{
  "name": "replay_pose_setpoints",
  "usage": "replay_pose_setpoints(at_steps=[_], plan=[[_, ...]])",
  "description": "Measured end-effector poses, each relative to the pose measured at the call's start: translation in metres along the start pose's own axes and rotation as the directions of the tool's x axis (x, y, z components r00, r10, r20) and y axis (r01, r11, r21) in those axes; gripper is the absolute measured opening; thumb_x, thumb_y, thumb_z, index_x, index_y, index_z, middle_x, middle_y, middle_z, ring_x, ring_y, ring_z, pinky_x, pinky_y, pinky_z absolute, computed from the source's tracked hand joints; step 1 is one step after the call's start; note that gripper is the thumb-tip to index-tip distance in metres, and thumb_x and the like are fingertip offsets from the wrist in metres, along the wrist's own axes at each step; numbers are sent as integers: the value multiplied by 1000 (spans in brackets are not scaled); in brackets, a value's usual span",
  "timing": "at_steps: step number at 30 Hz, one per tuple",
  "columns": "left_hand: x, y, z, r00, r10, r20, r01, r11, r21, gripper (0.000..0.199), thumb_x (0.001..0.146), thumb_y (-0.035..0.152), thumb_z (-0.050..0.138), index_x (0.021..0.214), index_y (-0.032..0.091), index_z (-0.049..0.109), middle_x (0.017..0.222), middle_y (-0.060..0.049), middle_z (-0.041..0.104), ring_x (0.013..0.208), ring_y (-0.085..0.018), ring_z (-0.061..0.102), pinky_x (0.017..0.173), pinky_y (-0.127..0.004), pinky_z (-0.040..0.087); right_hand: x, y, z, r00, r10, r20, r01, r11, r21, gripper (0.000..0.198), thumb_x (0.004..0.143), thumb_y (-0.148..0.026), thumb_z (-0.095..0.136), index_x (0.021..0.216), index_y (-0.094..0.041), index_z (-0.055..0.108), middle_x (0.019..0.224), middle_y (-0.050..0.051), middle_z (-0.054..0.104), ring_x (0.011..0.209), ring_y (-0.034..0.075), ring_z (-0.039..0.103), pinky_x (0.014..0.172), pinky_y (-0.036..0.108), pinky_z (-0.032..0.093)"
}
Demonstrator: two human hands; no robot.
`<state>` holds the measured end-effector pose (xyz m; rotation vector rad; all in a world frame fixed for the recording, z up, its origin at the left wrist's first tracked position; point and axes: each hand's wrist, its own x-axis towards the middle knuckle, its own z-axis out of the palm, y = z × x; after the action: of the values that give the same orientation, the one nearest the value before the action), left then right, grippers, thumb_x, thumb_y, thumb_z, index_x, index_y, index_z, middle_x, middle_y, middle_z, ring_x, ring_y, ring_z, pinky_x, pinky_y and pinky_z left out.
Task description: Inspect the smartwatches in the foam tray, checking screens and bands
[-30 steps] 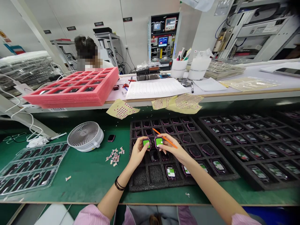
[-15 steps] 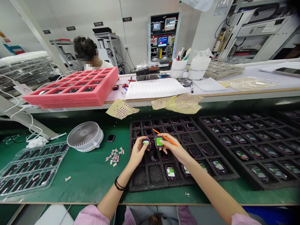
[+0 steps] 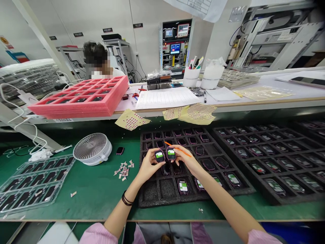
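Note:
My left hand (image 3: 148, 167) is closed on a smartwatch body (image 3: 159, 156) in a purple case, gripping it by the edges; its lit screen shows green and white. Right beside it, my right hand (image 3: 188, 161) holds a second smartwatch body (image 3: 171, 154) with a similar lit screen. A thin orange stick (image 3: 187, 154) is also tucked in my right hand, pointing up to the left. Both watches are held face up above a black foam tray (image 3: 166, 204), where more watches sit in pockets, several with lit screens. My fingers hide some pockets.
Another black foam tray (image 3: 254, 185) of watches lies to the right. On the left are a white fan (image 3: 92, 149), a lone watch (image 3: 120, 150), small loose tabs (image 3: 124, 170) and a clear plastic tray (image 3: 54, 200). A pink foam tray (image 3: 101, 110) sits on the shelf; a person (image 3: 98, 61) is beyond.
My left thumb has slid off its watch's screen to the lower edge. The right watch's screen has gone from mostly green to green and white. The view has shifted slightly.

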<state>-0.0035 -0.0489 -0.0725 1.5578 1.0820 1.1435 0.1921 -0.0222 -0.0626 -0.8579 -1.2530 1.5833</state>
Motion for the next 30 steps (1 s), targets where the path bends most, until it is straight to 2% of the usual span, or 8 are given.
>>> replay_pose_setpoints(at_steps=[3, 6, 10, 13, 15, 19, 25, 30], plan=[[-1, 15, -1, 985, 167, 33, -170, 953, 249, 45, 75, 26, 72, 114, 20, 51, 114, -9, 58, 105, -23, 57, 80, -33, 51, -1, 2, 4, 1000, -23, -8, 22, 997, -71, 34, 84, -46, 55, 101, -18, 65, 74, 4, 65, 58, 14, 62, 42, 21, 42], [0, 25, 0, 943, 295, 154, -333, 848, 413, 44, 76, 23, 71, 116, 22, 53, 119, -10, 55, 114, -24, 52, 92, -39, 48, -5, 7, 9, 997, -75, -29, 71, 988, -139, 41, 84, -51, 51, 103, -17, 65, 77, 4, 64, 55, 12, 59, 42, 22, 44], [-2, 29, 2, 919, 290, 266, -391, 750, 534, 46, 78, 14, 67, 121, 22, 51, 122, -9, 57, 115, -23, 52, 100, -42, 45, -15, 10, 13, 991, -130, -22, 118, 948, -295, 47, 88, -52, 44, 112, -16, 63, 74, 4, 65, 50, 11, 55, 43, 23, 44], [-6, 31, 3, 927, 251, 279, -373, 708, 600, 49, 75, 8, 64, 121, 19, 51, 121, -10, 58, 112, -24, 55, 97, -41, 47, -24, 9, 14, 991, -131, 16, 126, 909, -398, 44, 90, -46, 45, 119, -17, 61, 67, 2, 64, 47, 10, 50, 48, 25, 46], [-9, 31, 3, 930, 243, 276, -365, 699, 615, 49, 73, 7, 64, 119, 18, 53, 119, -10, 58, 110, -24, 56, 96, -40, 48, -29, 7, 14, 993, -117, 24, 116, 904, -411, 43, 88, -43, 52, 123, -18, 59, 76, 3, 67, 50, 10, 50, 49, 24, 46], [-11, 31, 0, 916, 296, 271, -400, 725, 561, 44, 71, 13, 67, 112, 19, 57, 114, -10, 60, 105, -23, 58, 92, -38, 50, -36, 1, 13, 999, -33, 36, 43, 951, -307, 50, 78, -37, 66, 124, -19, 58, 97, 8, 67, 60, 11, 56, 49, 22, 46], [-14, 35, -1, 872, 444, 204, -486, 738, 469, 46, 68, 19, 73, 112, 20, 58, 110, -9, 63, 102, -23, 58, 89, -40, 49, -39, -18, 14, 984, 81, 157, -76, 996, -35, 43, 70, -28, 76, 111, -23, 66, 97, 5, 70, 94, 18, 63, 84, 31, 50], [-17, 40, 3, 831, 515, 208, -552, 723, 414, 47, 70, 16, 72, 114, 21, 57, 111, -9, 65, 105, -23, 58, 91, -41, 48, -38, -18, 17, 955, 172, 243, -203, 973, 109, 39, 64, -30, 80, 100, -20, 71, 91, 5, 71, 85, 17, 63, 78, 30, 50]])
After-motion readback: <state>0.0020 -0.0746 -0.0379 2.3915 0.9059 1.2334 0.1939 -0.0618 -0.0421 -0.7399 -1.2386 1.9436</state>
